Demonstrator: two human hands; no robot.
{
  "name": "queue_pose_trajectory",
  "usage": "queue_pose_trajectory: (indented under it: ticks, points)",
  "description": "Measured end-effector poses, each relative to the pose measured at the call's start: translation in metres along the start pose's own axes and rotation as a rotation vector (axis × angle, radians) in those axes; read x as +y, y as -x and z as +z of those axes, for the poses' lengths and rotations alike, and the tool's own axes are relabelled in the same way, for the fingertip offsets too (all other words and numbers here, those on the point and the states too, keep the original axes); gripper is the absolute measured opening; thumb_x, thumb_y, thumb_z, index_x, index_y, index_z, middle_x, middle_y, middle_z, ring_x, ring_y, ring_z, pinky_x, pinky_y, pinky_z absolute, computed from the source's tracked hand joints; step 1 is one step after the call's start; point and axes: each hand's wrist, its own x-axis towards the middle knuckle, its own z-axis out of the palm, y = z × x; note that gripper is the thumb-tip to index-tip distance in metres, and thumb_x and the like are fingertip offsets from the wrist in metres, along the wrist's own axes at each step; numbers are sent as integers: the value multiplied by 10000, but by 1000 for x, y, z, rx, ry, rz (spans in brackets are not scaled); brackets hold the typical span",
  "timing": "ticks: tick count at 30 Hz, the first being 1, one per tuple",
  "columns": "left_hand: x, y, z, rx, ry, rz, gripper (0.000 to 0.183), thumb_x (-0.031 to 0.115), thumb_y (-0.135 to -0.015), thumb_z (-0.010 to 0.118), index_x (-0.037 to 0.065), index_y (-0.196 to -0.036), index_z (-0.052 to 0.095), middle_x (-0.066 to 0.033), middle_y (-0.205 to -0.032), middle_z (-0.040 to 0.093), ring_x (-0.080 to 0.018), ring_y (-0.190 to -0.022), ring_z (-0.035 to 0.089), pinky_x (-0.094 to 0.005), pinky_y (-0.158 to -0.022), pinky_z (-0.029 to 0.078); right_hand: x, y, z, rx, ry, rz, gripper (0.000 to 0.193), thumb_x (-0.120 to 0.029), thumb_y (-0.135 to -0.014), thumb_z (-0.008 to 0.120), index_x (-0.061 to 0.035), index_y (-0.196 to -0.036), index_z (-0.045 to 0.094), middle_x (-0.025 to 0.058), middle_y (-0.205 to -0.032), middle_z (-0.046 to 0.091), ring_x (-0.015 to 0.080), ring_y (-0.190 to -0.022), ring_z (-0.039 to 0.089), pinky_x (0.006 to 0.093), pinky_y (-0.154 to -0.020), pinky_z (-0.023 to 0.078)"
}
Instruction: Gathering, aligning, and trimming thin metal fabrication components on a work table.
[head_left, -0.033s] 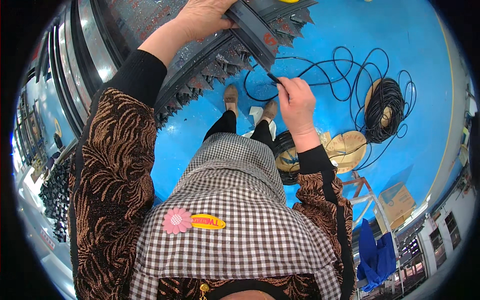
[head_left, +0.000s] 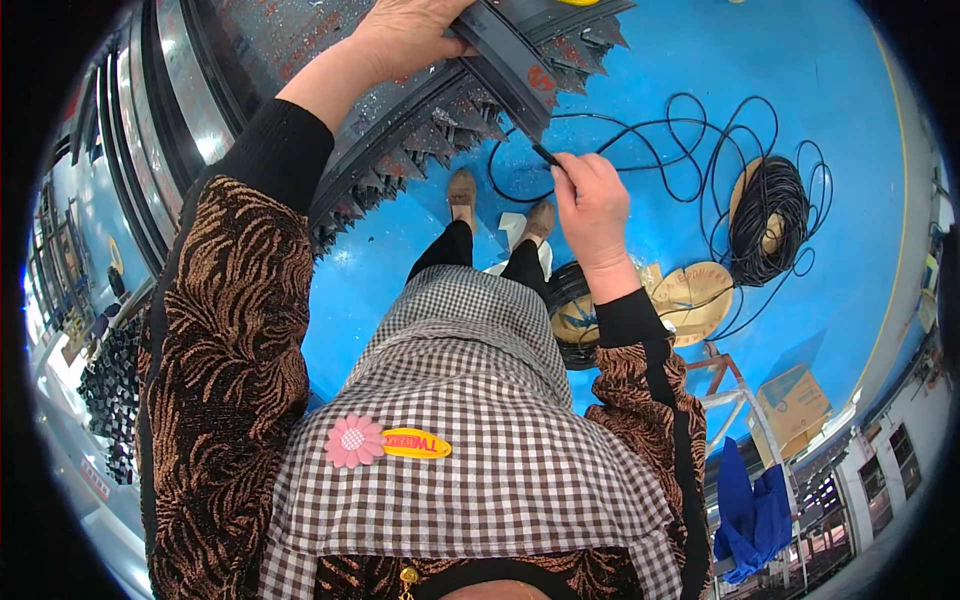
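My left hand (head_left: 410, 32) grips a dark grey metal profile (head_left: 505, 65) with a red mark near its end. The profile points down and right, beyond the jagged ends of other stacked profiles (head_left: 440, 140). At its lower end, my right hand (head_left: 592, 205) is closed in a pinch on a thin black stick-like piece (head_left: 546, 154). That piece's far tip is close to the profile's corner; whether they touch I cannot tell. My fingers hide the rest of the piece.
A coil of black cord (head_left: 770, 225) lies on the blue floor (head_left: 640, 60) at the right, with loose loops spreading left. Another coil (head_left: 570, 340) sits below my right wrist, by a round cardboard disc (head_left: 700, 300). A cardboard box (head_left: 795, 405) and blue cloth (head_left: 750, 510) are farther right.
My right hand has shifted very slightly up and left with the thin black piece. My left hand and the profile have not visibly moved.
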Motion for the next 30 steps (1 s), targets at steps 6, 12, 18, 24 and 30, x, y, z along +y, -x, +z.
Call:
queue_pose_trajectory:
  ticks: [6,12,18,24,30]
  points:
    - [2,2,-1,51,-16,69,589,168,-612,731,139,-1139,471,-119,-1267,369,-371,-1289,256,-557,-1081,155,-7,-3,4,-9,-31,43,149,-52,-734,616,-66,-882,625,39,-747,559,211,-655,519,301,-602,431]
    - [7,1,-8,-96,107,-57,606,174,-607,736,142,-1150,469,-119,-1270,367,-371,-1293,253,-559,-1082,152,-3,6,-4,-33,-12,61,138,-49,-732,616,-65,-868,628,37,-745,561,209,-654,523,298,-598,431]
    - [2,4,-3,-3,79,12,612,179,-607,738,146,-1156,471,-118,-1269,367,-370,-1295,252,-557,-1080,151,-2,6,-4,-30,-5,58,139,-47,-730,616,-63,-867,629,36,-746,563,208,-652,522,298,-597,430]
    - [-1,2,1,57,50,66,604,185,-610,739,149,-1152,475,-117,-1269,368,-369,-1295,254,-552,-1079,155,0,3,-1,-34,1,64,144,-45,-726,619,-64,-869,629,36,-748,566,209,-646,516,299,-599,431]
    - [-5,-1,5,23,22,-4,598,180,-613,736,150,-1151,477,-116,-1269,368,-367,-1298,251,-544,-1082,153,-3,0,-1,27,152,-77,148,-43,-721,622,-64,-867,629,36,-748,565,207,-643,510,300,-601,431]
